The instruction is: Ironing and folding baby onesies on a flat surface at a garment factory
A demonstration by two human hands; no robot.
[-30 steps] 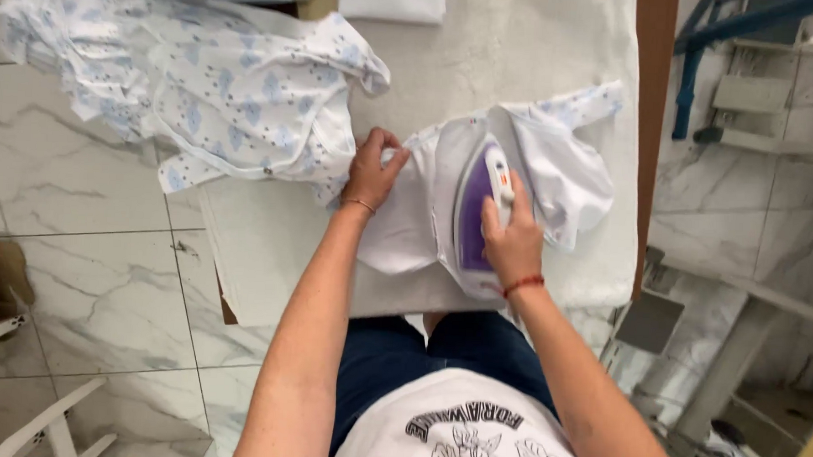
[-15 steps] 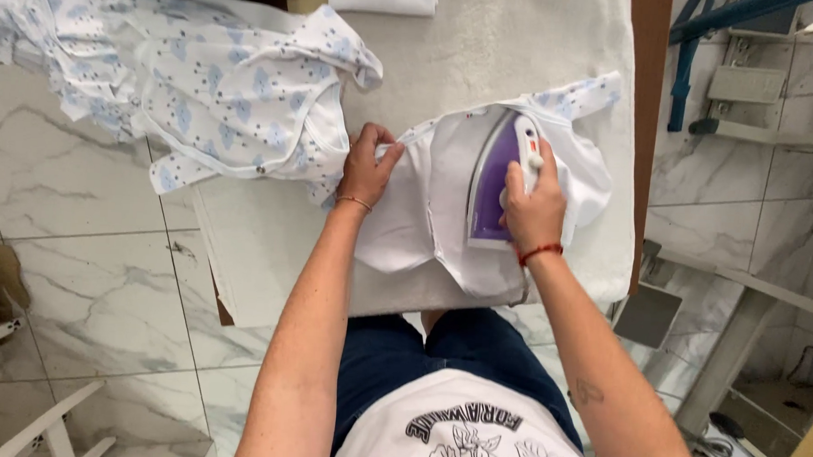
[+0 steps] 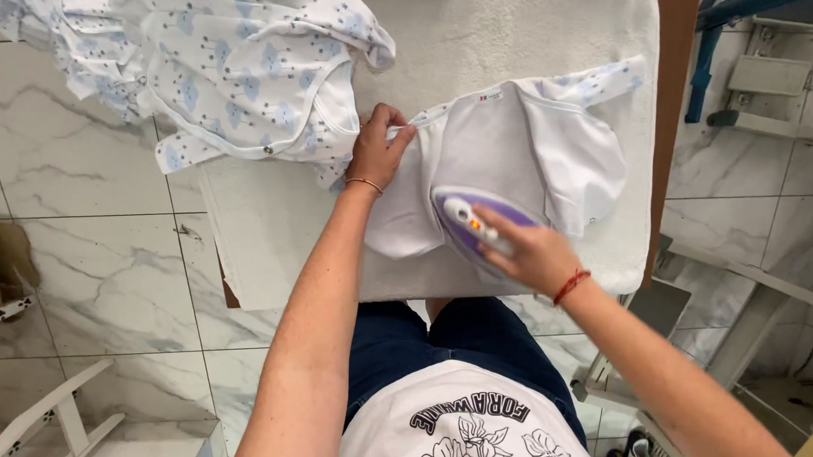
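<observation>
A small white baby garment (image 3: 529,142) lies spread on the white towel-covered ironing board (image 3: 525,33). My right hand (image 3: 526,252) grips the handle of a purple and white iron (image 3: 466,224), which rests on the garment's near lower edge. My left hand (image 3: 378,147) pinches and pins down the garment's left edge, fingers closed on the cloth. A bracelet shows on each wrist.
A heap of white baby clothes with blue print (image 3: 222,60) lies on the board's left end and hangs over the edge. Marble floor tiles (image 3: 77,242) lie below. A white chair frame (image 3: 42,405) stands at lower left, shelving (image 3: 778,80) at the right.
The iron has slid from the garment's middle back toward me, down to its near lower edge. My left hand stays on the garment's left edge.
</observation>
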